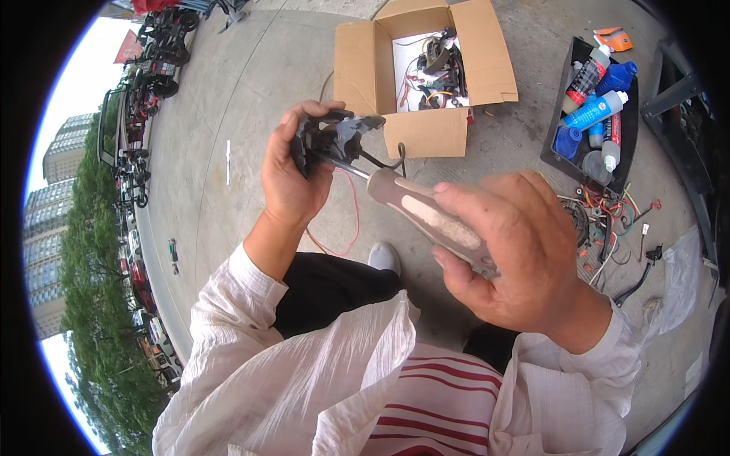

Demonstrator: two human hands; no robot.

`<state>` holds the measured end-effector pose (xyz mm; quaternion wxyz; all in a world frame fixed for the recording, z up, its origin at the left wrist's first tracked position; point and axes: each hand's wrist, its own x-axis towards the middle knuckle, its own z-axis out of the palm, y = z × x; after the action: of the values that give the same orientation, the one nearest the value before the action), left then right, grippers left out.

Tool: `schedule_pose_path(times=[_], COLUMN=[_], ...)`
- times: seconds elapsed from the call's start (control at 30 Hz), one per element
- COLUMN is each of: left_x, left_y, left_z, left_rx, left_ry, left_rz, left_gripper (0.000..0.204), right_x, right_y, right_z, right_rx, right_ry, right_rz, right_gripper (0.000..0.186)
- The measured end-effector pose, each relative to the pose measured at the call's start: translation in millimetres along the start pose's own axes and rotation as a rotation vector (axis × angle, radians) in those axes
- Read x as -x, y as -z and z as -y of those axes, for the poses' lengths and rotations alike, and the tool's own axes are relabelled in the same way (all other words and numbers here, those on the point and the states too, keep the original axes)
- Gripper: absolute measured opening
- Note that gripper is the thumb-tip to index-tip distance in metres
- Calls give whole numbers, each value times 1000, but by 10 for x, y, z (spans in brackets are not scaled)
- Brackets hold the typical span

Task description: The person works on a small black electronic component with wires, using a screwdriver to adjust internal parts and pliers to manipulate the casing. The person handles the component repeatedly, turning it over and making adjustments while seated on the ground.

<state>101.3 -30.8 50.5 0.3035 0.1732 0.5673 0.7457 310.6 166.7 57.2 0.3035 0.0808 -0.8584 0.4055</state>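
Note:
My left hand [296, 178] grips a black plastic part [323, 140] with a torn-looking greyish piece on it and a black cable [391, 163] hanging from it. My right hand [513, 251] is wrapped round the grey-brown handle of a screwdriver [414, 209], its metal shaft reaching up-left to the black part beside my left fingers. Whether the tip is seated in anything is hidden. A thin red wire [353, 213] shows below the part, over or on the concrete.
An open cardboard box [353, 68] of mixed parts stands ahead. A black tray [559, 152] of bottles is at right, above tangled wires [601, 216] and a plastic sheet [677, 281]. A black frame [673, 114] is at the right edge. Parked scooters [152, 83] line the left. My shoe [384, 258] is below.

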Motion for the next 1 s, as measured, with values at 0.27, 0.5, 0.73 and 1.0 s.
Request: schedule_pose_path(times=[0.27, 0.5, 0.73, 1.0], left_x=[55, 52, 96, 142], left_y=[-108, -162, -387, -361], left_z=[-88, -163, -26, -10], left_rx=[-410, -152, -172, -462], left_ry=[-86, -47, 30, -47], left_rz=[45, 68, 198, 260], left_gripper=[56, 59, 67, 72], right_x=[66, 51, -81, -40], right_y=[-6, -152, -560, -631], right_z=[-203, -341, -392, -404], right_rx=[-724, -1008, -1410, -1461], right_ry=[-845, -853, -741, -898], right_rz=[551, 76, 60, 386], right_gripper=[30, 25, 55, 37])
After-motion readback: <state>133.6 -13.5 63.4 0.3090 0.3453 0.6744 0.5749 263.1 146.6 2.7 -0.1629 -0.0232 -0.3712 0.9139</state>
